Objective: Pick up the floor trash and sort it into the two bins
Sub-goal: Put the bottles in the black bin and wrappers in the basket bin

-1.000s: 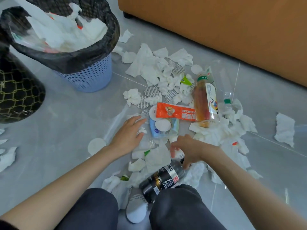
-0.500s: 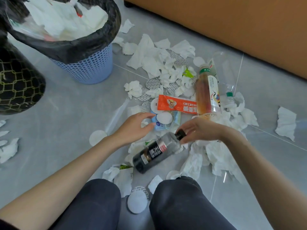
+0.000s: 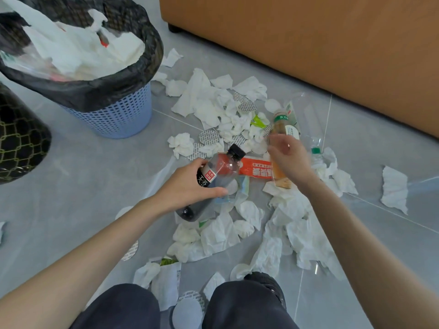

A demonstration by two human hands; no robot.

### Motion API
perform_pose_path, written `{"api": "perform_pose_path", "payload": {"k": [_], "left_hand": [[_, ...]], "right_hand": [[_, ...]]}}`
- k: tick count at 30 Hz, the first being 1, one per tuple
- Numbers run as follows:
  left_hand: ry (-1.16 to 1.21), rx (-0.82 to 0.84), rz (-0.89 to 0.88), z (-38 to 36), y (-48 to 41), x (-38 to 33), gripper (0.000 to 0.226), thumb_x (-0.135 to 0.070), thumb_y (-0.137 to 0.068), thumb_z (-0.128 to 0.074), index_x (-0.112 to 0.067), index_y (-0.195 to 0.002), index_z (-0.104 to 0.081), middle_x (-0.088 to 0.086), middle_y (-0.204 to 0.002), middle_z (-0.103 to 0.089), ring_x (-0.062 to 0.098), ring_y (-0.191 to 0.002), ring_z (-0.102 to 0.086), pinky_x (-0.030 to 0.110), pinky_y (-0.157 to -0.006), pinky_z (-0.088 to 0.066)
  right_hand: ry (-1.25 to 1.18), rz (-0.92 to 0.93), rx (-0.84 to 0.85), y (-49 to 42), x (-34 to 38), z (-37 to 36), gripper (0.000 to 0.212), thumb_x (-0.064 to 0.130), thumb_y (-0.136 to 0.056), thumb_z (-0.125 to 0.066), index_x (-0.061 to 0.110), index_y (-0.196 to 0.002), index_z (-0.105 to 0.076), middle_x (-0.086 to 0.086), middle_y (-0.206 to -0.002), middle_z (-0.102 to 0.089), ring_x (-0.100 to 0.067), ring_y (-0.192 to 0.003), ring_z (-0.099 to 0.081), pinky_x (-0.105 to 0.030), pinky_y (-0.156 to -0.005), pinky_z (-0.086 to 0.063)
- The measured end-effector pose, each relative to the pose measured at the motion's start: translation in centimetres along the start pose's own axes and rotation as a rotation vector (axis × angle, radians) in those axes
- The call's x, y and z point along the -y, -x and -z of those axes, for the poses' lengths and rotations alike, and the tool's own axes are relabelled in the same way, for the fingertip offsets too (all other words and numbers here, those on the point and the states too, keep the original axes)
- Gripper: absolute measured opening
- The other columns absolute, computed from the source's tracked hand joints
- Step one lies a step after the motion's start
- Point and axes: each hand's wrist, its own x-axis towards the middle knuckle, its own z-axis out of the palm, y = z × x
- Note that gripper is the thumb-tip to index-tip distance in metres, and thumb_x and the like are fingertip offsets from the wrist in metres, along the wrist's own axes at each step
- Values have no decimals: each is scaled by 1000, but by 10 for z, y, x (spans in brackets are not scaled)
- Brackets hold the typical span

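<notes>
My left hand [image 3: 187, 188] grips a black-capped, black-labelled plastic bottle [image 3: 218, 169] above the floor, its cap pointing up and right. My right hand [image 3: 288, 157] hovers over an amber drink bottle [image 3: 281, 125] lying on the tiles, fingers loosely spread and holding nothing. An orange snack wrapper [image 3: 256, 169] lies between the hands. Crumpled white tissues [image 3: 213, 110] and round foil seals [image 3: 209, 136] litter the floor. A blue bin [image 3: 123, 115] with a black liner, holding white tissues, stands at upper left. A second dark mesh-patterned bin [image 3: 21, 141] is at the left edge.
An orange-brown sofa [image 3: 308, 48] runs along the back right. A clear empty bottle with a green cap [image 3: 316, 150] lies near the amber one. A lone tissue [image 3: 394, 188] lies at right. My knees [image 3: 180, 307] are at the bottom.
The black bottle has passed from my right hand into my left hand, which now lifts it. My right hand has moved up and right toward the amber bottle.
</notes>
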Motion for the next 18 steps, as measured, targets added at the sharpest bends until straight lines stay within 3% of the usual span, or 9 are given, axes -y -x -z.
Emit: {"api": "perform_pose_path", "payload": {"k": [2, 4, 8, 11, 14, 18], "left_hand": [[7, 3, 3, 0, -3, 0, 62, -54, -62, -78, -28, -111, -51, -18, -95, -58, -5, -84, -53, 17, -65, -39], [8, 2, 11, 1, -6, -1, 57, -53, -63, -78, -27, -106, -51, -17, -92, -58, -3, -81, -54, 19, -63, -39], [13, -24, 27, 4, -9, -3, 50, -50, -65, -78, -26, -100, -51, -17, -86, -56, -3, -75, -52, 16, -58, -36], [19, -40, 17, 8, -9, -5, 48, -48, -67, -78, -28, -99, -48, -20, -82, -53, -7, -71, -50, 8, -52, -35], [36, -67, 20, 15, -9, -8, 53, -49, -67, -78, -28, -105, -48, -21, -87, -54, -7, -77, -52, 9, -57, -35], [122, -123, 19, 27, -12, -14, 63, -46, -65, -80, -26, -117, -50, -19, -100, -59, -7, -88, -54, 11, -66, -40]], "right_hand": [[237, -64, -102, -14, -13, -1, 45, 43, -94, -48, 17, -130, -51, -11, -137, -47, -31, -127, -38, -42, -109, -31], [315, -170, -87, -23, -23, -5, 61, 56, -92, -41, 16, -138, -40, -13, -144, -37, -35, -132, -29, -46, -110, -26], [427, -273, -87, -37, -34, -15, 68, 56, -89, -45, 17, -141, -26, -18, -140, -39, -39, -128, -33, -51, -104, -31], [381, -392, -26, -47, -37, -13, 82, 57, -80, -58, 16, -140, -20, -20, -133, -46, -40, -124, -40, -51, -102, -38], [255, -452, -55, -52, -38, -10, 80, 63, -73, -61, 13, -128, -31, -15, -122, -52, -37, -115, -50, -51, -94, -47], [69, -436, -83, -48, -36, -18, 80, 47, -69, -73, 10, -128, -33, -15, -125, -52, -36, -117, -49, -52, -96, -46]]}}
